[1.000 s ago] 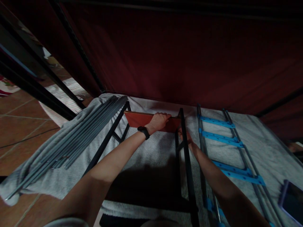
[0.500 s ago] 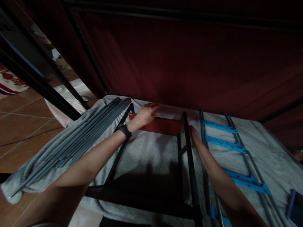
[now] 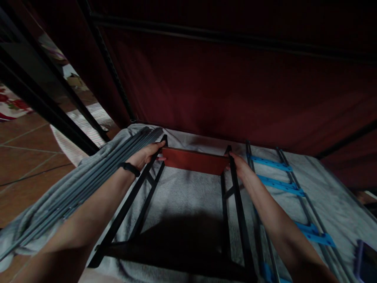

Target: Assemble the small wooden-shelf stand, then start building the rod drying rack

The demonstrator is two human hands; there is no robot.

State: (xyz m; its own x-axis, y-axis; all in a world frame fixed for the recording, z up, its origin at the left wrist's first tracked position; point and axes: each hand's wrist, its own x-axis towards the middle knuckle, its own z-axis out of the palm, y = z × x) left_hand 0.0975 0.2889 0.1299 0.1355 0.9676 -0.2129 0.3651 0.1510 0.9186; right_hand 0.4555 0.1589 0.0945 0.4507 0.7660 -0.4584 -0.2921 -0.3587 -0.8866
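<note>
A reddish-brown board (image 3: 194,160) sits across the far end of a black metal frame (image 3: 235,204), spanning its two long rails. Just beyond the board's far edge hangs a dark red curtain (image 3: 235,90), so little room is left on that side; on the near side the space between the rails stands open down to the grey towel (image 3: 182,196) under it all.

The left hand (image 3: 145,155) is at the board's left end, fingers curled around the top of the left rail where board and rail meet, with a black band (image 3: 130,169) on the wrist. The right hand (image 3: 238,165) is pressed to the board's right end beside the right rail, its fingers partly hidden behind the rail. Both arms stretch forward and apart, one along the outside of each rail, so the board lies directly between the two hands at arm's reach.

Left of the frame, a bundle of grey rods (image 3: 88,181) rests along the towel's edge, close to the left forearm. To the right lies a ladder-like piece with blue rungs (image 3: 277,182), just beside the right arm. Tiled floor (image 3: 26,157) shows at the far left.
</note>
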